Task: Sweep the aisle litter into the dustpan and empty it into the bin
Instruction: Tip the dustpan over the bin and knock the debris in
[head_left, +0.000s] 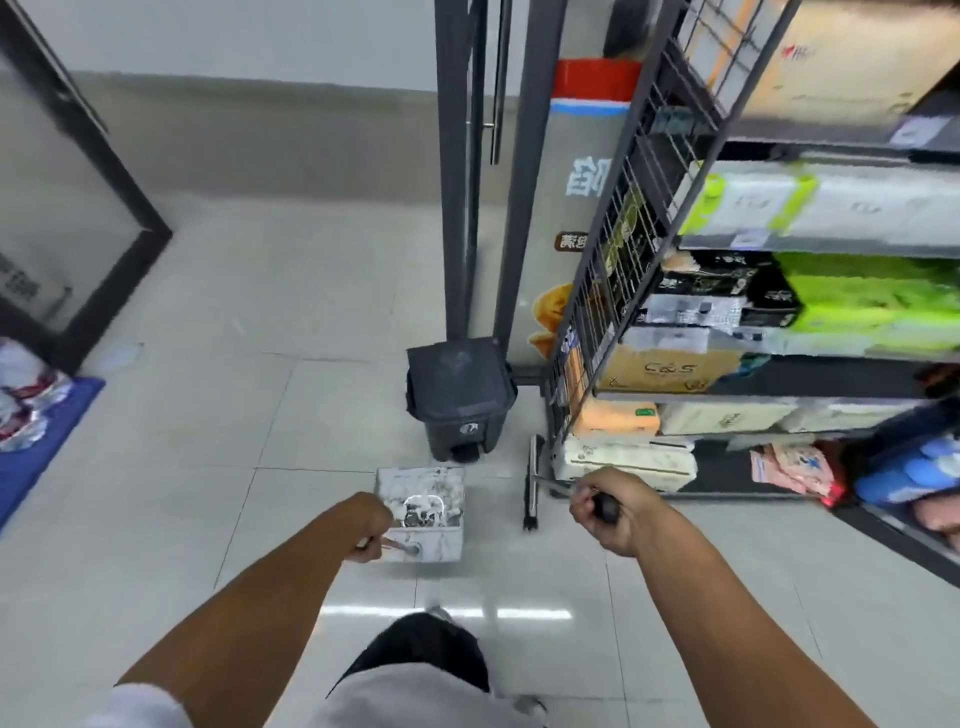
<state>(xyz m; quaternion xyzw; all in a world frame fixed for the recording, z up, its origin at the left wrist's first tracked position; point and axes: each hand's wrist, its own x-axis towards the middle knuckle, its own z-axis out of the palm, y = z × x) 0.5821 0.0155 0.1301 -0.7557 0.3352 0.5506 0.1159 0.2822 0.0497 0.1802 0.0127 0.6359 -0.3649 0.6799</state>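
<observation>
**Dustpan loaded, bin lid down**

Here is the person standing on the pale tiled floor (218, 467), both arms stretched forward. The left hand (370, 527) is curled tight into a fist around the metal handle of the dustpan (422, 512), which sits dead centre of the view, just in front of the knuckles. The pan's white tray carries litter (423, 506), a crumpled clump of pale scraps and dark specks gathered near the handle end.

Over at the right, the right hand (615, 512) is wrapped shut around the black grip of the broom (531, 488). Its shaft runs to the left from the fist, and the dark brush head stands on edge between the dustpan and the foot of the shelf unit (613, 291).

At 12 o'clock from the dustpan, just beyond its far edge, stands the dark grey bin (460, 395), lid closed, a pedal showing at its base. It sits against the bottom of a dark metal door frame (457, 182). At 3 o'clock the wire-sided shelf unit holds packs of tissue and cartons, some bright green, some cardboard brown. Far off at 9 o'clock a blue mat (41, 441) lies by the left edge with wrapped packs on it. The whole picture is somewhat blurred, so the finer print cannot be read.
</observation>
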